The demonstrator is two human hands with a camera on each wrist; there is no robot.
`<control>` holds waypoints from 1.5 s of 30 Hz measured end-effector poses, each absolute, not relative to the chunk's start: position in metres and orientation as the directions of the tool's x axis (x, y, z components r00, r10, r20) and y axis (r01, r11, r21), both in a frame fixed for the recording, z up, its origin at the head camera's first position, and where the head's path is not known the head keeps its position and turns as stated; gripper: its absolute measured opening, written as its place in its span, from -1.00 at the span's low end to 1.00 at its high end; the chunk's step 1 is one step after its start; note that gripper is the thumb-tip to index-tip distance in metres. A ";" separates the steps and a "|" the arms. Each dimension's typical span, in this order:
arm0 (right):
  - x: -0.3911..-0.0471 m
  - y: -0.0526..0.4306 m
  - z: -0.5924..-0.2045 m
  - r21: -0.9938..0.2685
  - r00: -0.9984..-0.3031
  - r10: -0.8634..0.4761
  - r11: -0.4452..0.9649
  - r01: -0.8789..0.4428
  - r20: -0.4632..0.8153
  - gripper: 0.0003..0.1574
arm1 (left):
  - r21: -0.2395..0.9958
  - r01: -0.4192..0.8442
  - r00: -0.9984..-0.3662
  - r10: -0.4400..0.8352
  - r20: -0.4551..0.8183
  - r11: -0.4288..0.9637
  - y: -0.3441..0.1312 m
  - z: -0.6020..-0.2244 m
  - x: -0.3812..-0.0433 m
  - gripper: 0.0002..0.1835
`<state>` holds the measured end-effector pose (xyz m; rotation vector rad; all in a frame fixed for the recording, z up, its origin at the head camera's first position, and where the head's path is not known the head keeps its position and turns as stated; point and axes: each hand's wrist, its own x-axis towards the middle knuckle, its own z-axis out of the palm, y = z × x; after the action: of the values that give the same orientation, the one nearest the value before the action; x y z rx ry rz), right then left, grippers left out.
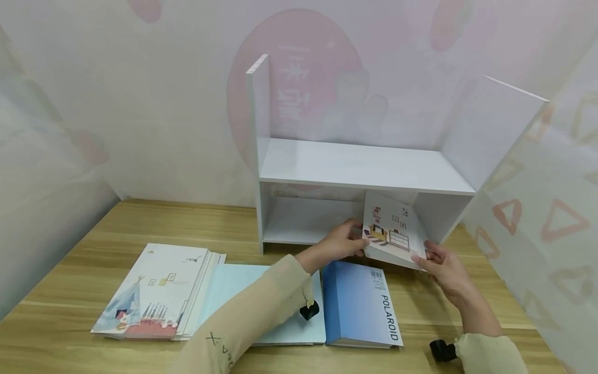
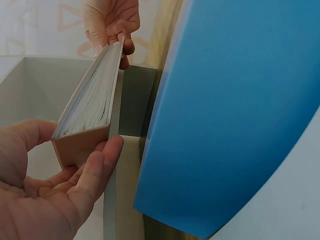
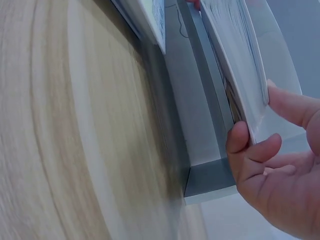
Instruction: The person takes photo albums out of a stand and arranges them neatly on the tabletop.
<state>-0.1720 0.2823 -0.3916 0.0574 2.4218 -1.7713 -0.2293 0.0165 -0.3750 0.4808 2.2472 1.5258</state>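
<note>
Both hands hold a thick white album (image 1: pixel 392 231) with a drawn room scene on its cover, tilted at the front of the lower right part of a white shelf unit (image 1: pixel 364 163). My left hand (image 1: pixel 341 241) grips its left side; in the left wrist view its fingers and thumb pinch the peach-coloured spine (image 2: pixel 82 145). My right hand (image 1: pixel 446 272) pinches the album's right side, thumb on the cover and fingers beneath. The page edges (image 3: pixel 240 55) show in the right wrist view. The album's far end reaches inside the lower compartment.
On the wooden table (image 1: pixel 60 291), a blue album marked POLAROID (image 1: pixel 362 306) lies in front of the shelf. Left of it lie a light blue album (image 1: pixel 294 332), partly under my left sleeve, and several white albums, the top one (image 1: pixel 154 285) with a tent drawing. Printed cloth (image 1: pixel 177 104) hangs behind.
</note>
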 end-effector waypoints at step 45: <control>-0.176 0.298 -0.407 -0.995 -0.934 -0.343 0.047 0.089 -0.099 0.19 | 0.945 0.021 -0.855 0.495 -0.151 0.326 0.017 -0.384 -0.230 0.01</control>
<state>-0.1761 0.2976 -0.4067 -0.2572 2.0200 -1.9582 -0.2302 0.0167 -0.3843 0.4564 2.1819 1.5463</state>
